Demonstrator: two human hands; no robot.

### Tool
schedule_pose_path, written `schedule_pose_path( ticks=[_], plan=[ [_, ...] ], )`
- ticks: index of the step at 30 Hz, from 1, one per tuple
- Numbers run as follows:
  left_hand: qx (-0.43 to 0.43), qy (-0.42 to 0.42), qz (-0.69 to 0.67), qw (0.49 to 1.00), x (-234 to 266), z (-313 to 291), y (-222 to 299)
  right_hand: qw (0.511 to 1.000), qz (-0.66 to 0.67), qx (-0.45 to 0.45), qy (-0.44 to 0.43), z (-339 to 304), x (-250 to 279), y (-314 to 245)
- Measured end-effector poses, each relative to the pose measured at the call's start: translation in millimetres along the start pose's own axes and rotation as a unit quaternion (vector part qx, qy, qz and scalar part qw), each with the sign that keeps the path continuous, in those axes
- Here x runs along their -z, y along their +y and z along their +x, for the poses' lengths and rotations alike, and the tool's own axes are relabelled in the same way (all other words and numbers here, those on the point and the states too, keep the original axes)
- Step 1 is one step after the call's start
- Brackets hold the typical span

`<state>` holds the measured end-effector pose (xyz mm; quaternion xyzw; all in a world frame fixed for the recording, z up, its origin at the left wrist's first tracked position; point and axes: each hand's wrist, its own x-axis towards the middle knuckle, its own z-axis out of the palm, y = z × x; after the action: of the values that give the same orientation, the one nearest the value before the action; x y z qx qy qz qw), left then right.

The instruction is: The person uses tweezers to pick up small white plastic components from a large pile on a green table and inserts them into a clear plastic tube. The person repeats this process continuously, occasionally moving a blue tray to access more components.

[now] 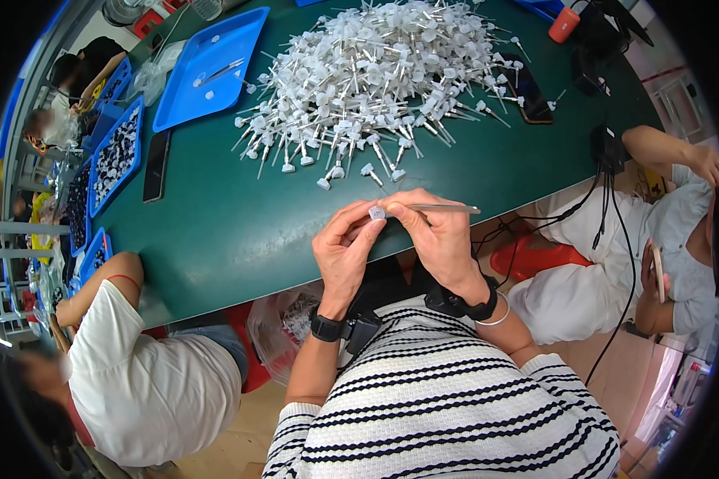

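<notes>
Between the fingertips of my left hand is a small white plastic cap, held just past the table's near edge. The fingers are closed around it. My right hand grips a pair of slim metal tweezers, whose blunt end points right. Its thumb and fingertips meet the left hand's at the cap, so the tweezers' tips are hidden. Beyond my hands lies a big heap of white plastic caps on thin metal stems, with a few loose ones nearest me.
On the green table are a blue tray with another pair of tweezers, a dark phone and a second phone. Black cables hang over the right edge. People sit at left and right.
</notes>
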<state>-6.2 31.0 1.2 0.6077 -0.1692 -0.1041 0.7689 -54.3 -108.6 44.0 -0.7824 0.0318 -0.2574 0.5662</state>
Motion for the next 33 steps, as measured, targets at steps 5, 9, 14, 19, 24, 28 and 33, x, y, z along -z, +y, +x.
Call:
schedule_pose_path(
  ticks=[5,9,14,19,24,28,33],
  plan=[
    [0.01,0.006,-0.008,1.0,0,0,-2,1.0,-0.014,0.013,-0.015,6,0,-6],
    [0.014,0.003,-0.015,1.0,1,1,-3,1.0,0.025,-0.011,-0.003,5,-2,2],
    [0.043,-0.002,-0.052,0.998,0,1,4,0.999,0.043,-0.021,0.015,2,-3,6],
    [0.032,0.015,-0.069,0.997,0,0,-2,0.998,0.057,0.004,0.028,1,-7,7],
    [0.022,0.01,-0.056,0.998,1,-1,-4,0.999,0.004,0.032,-0.02,7,-2,3],
    [0.022,0.009,-0.019,1.0,1,0,-2,0.997,-0.038,0.037,-0.052,13,2,-5],
    [0.042,0.005,-0.073,0.996,0,1,4,0.999,0.034,0.014,-0.005,9,9,-3]
  ],
)
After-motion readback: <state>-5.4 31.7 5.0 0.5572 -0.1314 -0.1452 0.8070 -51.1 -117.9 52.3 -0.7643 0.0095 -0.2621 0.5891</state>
